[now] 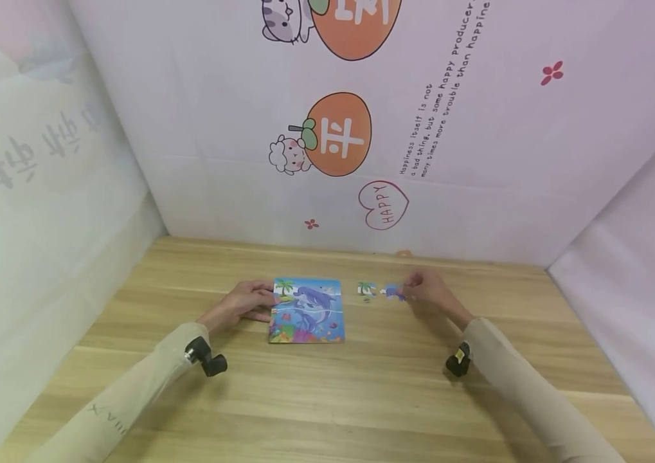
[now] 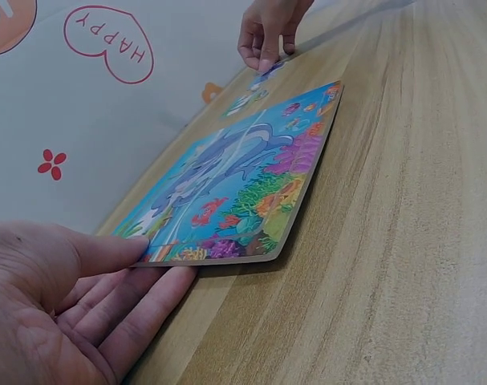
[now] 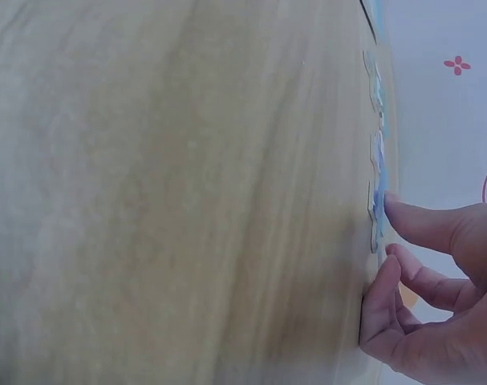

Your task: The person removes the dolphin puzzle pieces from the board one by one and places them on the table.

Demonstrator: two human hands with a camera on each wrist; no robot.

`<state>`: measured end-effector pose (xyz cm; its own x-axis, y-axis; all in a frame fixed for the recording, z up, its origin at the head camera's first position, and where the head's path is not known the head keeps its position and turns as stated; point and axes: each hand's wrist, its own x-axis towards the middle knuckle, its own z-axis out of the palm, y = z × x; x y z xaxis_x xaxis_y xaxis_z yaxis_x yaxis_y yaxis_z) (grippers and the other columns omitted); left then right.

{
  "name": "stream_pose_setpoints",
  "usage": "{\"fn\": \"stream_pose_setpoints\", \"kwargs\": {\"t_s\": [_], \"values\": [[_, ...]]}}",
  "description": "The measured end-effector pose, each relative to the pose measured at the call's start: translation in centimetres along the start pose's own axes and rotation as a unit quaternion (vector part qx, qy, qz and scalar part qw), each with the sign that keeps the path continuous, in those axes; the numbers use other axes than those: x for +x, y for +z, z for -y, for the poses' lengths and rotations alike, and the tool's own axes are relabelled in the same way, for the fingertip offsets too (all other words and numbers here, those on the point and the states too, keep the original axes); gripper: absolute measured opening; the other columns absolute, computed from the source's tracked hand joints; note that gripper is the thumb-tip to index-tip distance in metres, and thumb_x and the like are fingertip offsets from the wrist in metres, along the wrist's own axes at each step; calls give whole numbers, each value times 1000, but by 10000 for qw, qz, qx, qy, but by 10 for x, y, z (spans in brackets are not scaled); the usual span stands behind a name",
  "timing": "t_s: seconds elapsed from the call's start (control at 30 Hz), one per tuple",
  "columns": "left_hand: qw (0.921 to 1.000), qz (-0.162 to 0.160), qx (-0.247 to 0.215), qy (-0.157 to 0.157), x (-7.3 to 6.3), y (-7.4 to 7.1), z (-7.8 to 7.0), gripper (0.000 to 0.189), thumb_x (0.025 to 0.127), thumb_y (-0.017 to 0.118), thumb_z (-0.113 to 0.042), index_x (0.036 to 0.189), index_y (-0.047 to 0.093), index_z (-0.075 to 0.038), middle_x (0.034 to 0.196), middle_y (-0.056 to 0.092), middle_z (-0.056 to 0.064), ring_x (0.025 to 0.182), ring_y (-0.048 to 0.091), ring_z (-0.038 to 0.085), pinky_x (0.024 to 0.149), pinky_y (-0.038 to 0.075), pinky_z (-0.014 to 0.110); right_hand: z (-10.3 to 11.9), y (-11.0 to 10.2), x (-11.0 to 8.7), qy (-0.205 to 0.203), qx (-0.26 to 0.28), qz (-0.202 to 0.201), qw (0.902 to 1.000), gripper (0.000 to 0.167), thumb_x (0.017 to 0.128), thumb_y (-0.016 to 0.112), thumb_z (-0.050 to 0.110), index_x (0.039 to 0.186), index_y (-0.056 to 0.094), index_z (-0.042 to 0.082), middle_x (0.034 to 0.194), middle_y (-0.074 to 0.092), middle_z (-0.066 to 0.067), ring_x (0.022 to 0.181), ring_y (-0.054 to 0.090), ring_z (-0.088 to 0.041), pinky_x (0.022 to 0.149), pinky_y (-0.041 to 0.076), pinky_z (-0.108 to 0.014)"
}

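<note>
A dolphin puzzle board (image 1: 306,310) lies flat on the wooden table (image 1: 327,399). My left hand (image 1: 268,301) lies at its left edge, fingers straight on the table and thumb on the board's corner (image 2: 159,255). Right of the board lie two loose pieces. My right hand (image 1: 409,294) pinches the blue piece (image 1: 394,292) with its fingertips, and that piece lies flat on the table. In the right wrist view the forefinger (image 3: 403,215) lies on the blue piece (image 3: 378,188) and the thumb (image 3: 379,305) sits at its near edge. The other piece (image 1: 366,289) lies untouched between hand and board.
A printed cloth backdrop (image 1: 362,128) rises right behind the table's far edge, and cloth walls (image 1: 44,193) close in both sides. Bare wood stretches from the board toward me. The left wrist view shows the right hand (image 2: 263,60) beyond the board (image 2: 243,172).
</note>
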<state>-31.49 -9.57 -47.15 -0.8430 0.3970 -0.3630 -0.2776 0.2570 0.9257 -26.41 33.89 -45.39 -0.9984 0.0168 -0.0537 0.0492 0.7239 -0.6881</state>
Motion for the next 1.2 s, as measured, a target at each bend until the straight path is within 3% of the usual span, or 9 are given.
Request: {"fn": "stream_pose_setpoints", "kwargs": {"t_s": [0.33,0.57,0.87,1.03,1.2], "values": [[10000,-12,34,-4,-2,-1,-2,56,101,66,-4,152,45,5,130,67,22,93,73,16,78,68,30,12,-4,-1,131,173,5,9998,21,100,68,10,110,65,-8,103,70,-21,81,67,-23,67,62,-28],[10000,-48,-46,36,-4,0,-2,55,101,66,-3,152,46,5,128,67,22,91,74,17,78,68,30,30,7,2,-287,-193,-247,9991,21,96,72,10,107,68,-7,107,71,-24,93,68,-34,81,63,-40],[9999,18,-114,80,-2,6,1,57,101,65,-4,154,45,3,134,65,23,97,73,18,84,68,31,51,13,3,-625,-156,52,9979,19,97,70,9,108,65,-6,110,69,-25,100,69,-38,83,66,-45],[9993,319,-107,139,-4,-2,-1,60,104,63,-13,158,39,0,141,61,24,107,71,19,90,67,33,71,18,8,-698,-310,269,9967,19,99,70,14,110,67,-1,112,70,-20,103,69,-35,84,65,-43],[9964,836,-21,169,-10,-12,-6,66,107,60,-20,162,30,-1,146,57,26,116,69,25,95,65,37,86,38,14,-829,7,626,9946,16,98,71,9,110,67,-1,109,69,-18,100,70,-32,78,66,-35]]}}
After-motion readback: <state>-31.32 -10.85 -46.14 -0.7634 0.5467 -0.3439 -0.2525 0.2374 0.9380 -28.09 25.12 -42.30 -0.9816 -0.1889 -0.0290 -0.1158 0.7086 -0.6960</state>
